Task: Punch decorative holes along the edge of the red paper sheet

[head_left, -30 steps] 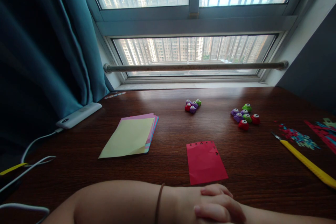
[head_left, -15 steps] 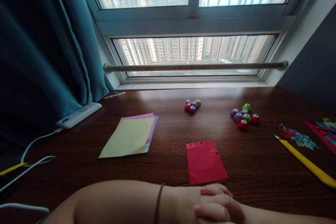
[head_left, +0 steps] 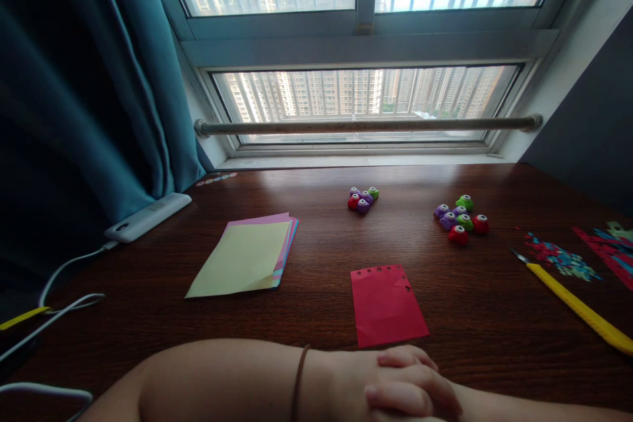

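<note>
My left forearm reaches in from the lower left, with a thin brown band on the wrist. My right hand [head_left: 415, 386] lies over my left hand [head_left: 349, 376], its slightly bent fingers apart and pointing left, with no object in them. The fingers of my left hand are hidden beneath it. Just beyond both hands lies a red paper sheet [head_left: 388, 310] with small punched holes along its top edge and upper right side. Further left is a stack of coloured paper [head_left: 242, 257], pale yellow on top, with pink and blue edges showing.
Two groups of small one-eyed toys [head_left: 363, 201] stand farther back, in red, purple and green. At right are a yellow-handled craft knife [head_left: 578, 306], paper bits [head_left: 564, 257] and coloured strips [head_left: 608, 250]. A white power bank [head_left: 148, 217] with a cable sits by the curtain [head_left: 143, 79].
</note>
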Demonstrator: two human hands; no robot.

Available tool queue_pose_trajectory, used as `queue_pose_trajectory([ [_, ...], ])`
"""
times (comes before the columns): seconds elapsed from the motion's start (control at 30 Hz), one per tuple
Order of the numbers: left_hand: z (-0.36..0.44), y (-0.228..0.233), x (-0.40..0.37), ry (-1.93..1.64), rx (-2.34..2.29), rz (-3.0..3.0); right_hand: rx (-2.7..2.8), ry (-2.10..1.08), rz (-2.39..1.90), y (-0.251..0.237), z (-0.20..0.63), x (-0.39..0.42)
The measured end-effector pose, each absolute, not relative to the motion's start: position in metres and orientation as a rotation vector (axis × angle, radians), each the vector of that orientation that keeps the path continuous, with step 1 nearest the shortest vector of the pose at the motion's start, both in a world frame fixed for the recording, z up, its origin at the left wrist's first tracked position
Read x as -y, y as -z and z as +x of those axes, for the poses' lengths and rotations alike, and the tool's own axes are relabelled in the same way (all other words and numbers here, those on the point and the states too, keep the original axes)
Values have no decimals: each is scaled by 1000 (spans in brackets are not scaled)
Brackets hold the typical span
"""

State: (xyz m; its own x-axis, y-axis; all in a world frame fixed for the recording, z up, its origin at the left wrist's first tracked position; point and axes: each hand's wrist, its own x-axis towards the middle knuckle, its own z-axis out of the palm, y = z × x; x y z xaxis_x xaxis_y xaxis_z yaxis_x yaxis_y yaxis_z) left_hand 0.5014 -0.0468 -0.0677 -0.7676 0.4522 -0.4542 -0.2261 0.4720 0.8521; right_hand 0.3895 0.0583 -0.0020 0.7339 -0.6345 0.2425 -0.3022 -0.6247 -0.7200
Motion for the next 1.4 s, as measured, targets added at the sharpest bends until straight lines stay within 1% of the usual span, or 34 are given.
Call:
queue_pose_trajectory([
  [0.2, 511, 64, 47, -1361, -2053, 164, -725, 652, -2222, 1, 391, -60],
  [0.47, 524, 56, 40, -1377, -2359, 198, -724, 665, -2281, 3, 391, -59],
  [0.63, 513, 63, 37, -1472, -2331, 164, -729, 637, -2240, 2, 390, -59],
  [0.77, 507, 69, 37, -1417, -2305, 228, -721, 615, -2262, -1, 389, -60],
  [0.93, 506, 76, 37, -1437, -2293, 193, -708, 636, -2308, 3, 389, -58],
  [1.13, 508, 75, 36, -1436, -2413, 201, -723, 676, -2330, 9, 390, -58],
  [1.27, 519, 64, 39, -1389, -2354, 181, -714, 656, -2342, 8, 390, -58],
  [1.4, 525, 59, 41, -1377, -2163, 116, -719, 624, -2291, 7, 390, -57],
])
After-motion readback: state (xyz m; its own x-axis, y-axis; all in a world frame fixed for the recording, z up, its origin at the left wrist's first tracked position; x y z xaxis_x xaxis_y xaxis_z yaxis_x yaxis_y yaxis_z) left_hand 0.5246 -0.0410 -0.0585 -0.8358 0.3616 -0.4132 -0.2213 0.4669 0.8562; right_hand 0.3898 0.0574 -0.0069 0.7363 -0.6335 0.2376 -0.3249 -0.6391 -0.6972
